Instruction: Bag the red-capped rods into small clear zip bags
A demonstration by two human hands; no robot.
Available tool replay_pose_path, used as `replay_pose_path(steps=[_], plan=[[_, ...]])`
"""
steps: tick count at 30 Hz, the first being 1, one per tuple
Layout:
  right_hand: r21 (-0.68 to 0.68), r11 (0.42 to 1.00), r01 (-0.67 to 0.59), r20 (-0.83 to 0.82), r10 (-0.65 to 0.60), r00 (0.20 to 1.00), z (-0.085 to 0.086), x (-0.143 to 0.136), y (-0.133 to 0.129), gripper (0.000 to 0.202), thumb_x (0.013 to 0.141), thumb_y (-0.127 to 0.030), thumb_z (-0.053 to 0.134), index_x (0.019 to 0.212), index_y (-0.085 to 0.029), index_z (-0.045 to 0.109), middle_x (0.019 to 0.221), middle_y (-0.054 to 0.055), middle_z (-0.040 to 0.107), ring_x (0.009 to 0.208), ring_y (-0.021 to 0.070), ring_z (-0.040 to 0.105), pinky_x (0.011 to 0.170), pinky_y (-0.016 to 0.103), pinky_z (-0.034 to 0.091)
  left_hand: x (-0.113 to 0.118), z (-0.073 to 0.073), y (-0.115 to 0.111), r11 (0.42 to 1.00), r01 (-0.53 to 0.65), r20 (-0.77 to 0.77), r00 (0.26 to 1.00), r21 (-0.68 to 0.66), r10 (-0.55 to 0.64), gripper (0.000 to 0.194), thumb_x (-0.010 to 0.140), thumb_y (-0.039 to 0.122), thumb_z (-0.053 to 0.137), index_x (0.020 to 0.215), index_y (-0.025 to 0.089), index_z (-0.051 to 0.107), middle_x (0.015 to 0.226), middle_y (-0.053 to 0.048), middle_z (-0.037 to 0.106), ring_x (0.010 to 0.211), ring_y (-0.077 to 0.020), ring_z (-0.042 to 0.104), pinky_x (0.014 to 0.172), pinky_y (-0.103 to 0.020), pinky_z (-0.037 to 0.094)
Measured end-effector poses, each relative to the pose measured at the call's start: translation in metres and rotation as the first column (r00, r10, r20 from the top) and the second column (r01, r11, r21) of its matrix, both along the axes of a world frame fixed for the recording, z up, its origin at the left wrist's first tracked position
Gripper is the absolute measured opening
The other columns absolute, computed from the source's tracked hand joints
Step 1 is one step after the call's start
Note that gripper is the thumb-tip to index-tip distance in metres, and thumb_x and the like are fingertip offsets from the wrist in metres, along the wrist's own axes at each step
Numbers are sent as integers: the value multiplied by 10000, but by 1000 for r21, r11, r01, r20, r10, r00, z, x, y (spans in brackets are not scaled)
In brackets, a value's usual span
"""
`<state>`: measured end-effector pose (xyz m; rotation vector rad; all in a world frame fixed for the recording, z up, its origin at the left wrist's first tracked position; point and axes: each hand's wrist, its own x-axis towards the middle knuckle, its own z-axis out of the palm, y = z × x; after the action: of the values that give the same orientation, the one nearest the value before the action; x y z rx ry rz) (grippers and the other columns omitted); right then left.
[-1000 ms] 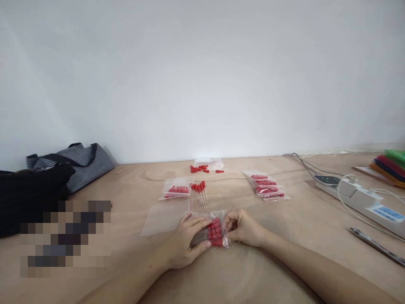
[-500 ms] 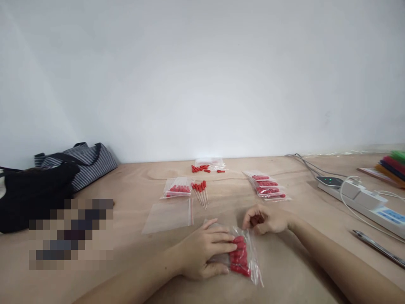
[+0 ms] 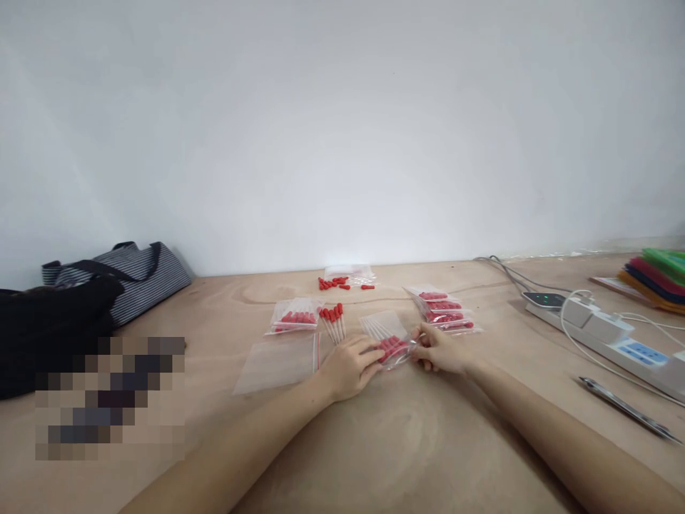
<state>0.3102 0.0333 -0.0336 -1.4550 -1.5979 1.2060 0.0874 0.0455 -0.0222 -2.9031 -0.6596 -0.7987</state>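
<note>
A clear zip-lock bag (image 3: 384, 327) of red-bulbed droppers lies between my two hands, its red bulbs (image 3: 393, 348) toward me and the pale stems pointing away. The fingers and thumb of my left hand (image 3: 350, 365) close on its left side near the bulbs. At its right edge, my right hand (image 3: 439, 350) pinches the plastic between thumb and fingers. Just beyond my left hand, several loose droppers (image 3: 332, 321) are fanned out. Left of that hand lies a flat zip-lock bag (image 3: 275, 365) with a red seal line.
Several filled bags (image 3: 444, 314) overlap at the right, and more bags (image 3: 294, 316) sit at the left. Farther back are loose red-bulbed droppers (image 3: 332, 283). A power strip (image 3: 615, 343) with cables, a pen (image 3: 628, 408), coloured mesh pouches (image 3: 656, 278) and a striped bag (image 3: 155, 275) flank the work area.
Both hands and the bag of droppers have moved away from me across the table, and the bag has turned. My right hand, apart from the bag's bulbs before, now grips its edge.
</note>
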Motion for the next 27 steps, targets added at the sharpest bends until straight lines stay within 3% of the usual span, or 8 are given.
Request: replay_pose_path(steps=[4, 7, 9, 12, 14, 17, 21, 27], plan=[[173, 982, -77, -34, 84, 996, -8, -26, -3, 221, 663, -267, 583, 816, -159, 464, 611, -34, 527, 472, 73, 460, 432, 189, 364, -22, -1, -8, 999, -46, 11, 999, -6, 46, 265, 801, 271, 520, 1037, 154, 545, 1017, -80, 601, 937, -198, 555, 802, -319, 467], [384, 911, -150, 143, 102, 984, -8, -31, -8, 242, 703, -207, 534, 937, -152, 511, 741, 9, 579, 533, 88, 488, 484, 205, 378, -31, -2, -7, 995, -95, 16, 995, -4, 95, 247, 825, 245, 480, 1030, 126, 546, 971, -103, 615, 878, -208, 580, 748, -332, 489], [549, 807, -215, 355, 7, 935, -8, -28, -9, 229, 735, -179, 497, 961, -168, 537, 726, 10, 582, 568, 106, 505, 514, 217, 365, -33, -3, -5, 994, -105, 15, 994, 3, 105, 227, 842, 219, 444, 1012, 118, 556, 939, -103, 625, 844, -202, 591, 726, -324, 495], [723, 559, -406, 599, -213, 772, -8, -24, -6, 173, 784, -171, 466, 907, -192, 587, 693, 19, 584, 631, 129, 517, 544, 236, 320, -31, -5, -3, 995, -96, 13, 995, 23, 96, 224, 852, 198, 416, 983, 112, 576, 920, -101, 633, 830, -197, 594, 724, -313, 490], [750, 402, -525, 653, -323, 685, -8, -22, -3, 159, 811, -175, 447, 827, -188, 605, 654, 21, 573, 605, 124, 498, 528, 248, 282, -31, -5, -2, 996, -87, 8, 996, 36, 86, 225, 853, 193, 408, 965, 120, 589, 924, -96, 634, 831, -193, 591, 728, -308, 482], [732, 262, -629, 676, -390, 625, -7, -22, 3, 212, 835, -169, 416, 715, -166, 589, 591, 20, 537, 553, 115, 454, 505, 260, 245, -32, -1, -2, 996, -77, -6, 997, 52, 78, 201, 843, 211, 434, 922, 158, 611, 909, -67, 638, 818, -190, 585, 723, -316, 463], [711, 186, -678, 690, -370, 622, -6, -23, 8, 287, 848, -147, 368, 619, -156, 541, 569, 18, 504, 538, 113, 420, 500, 260, 233, -33, 4, -2, 994, -79, -7, 997, 71, 80, 146, 803, 266, 515, 868, 192, 622, 866, -37, 644, 816, -199, 571, 724, -337, 430], [766, 215, -606, 641, -321, 697, -4, -26, 7, 291, 849, -147, 363, 613, -162, 532, 554, 3, 480, 531, 103, 411, 505, 251, 239, -21, -1, 4, 988, -115, 64, 992, 105, 109, 140, 778, 275, 543, 861, 185, 611, 873, -44, 639, 832, -201, 562, 752, -353, 409]])
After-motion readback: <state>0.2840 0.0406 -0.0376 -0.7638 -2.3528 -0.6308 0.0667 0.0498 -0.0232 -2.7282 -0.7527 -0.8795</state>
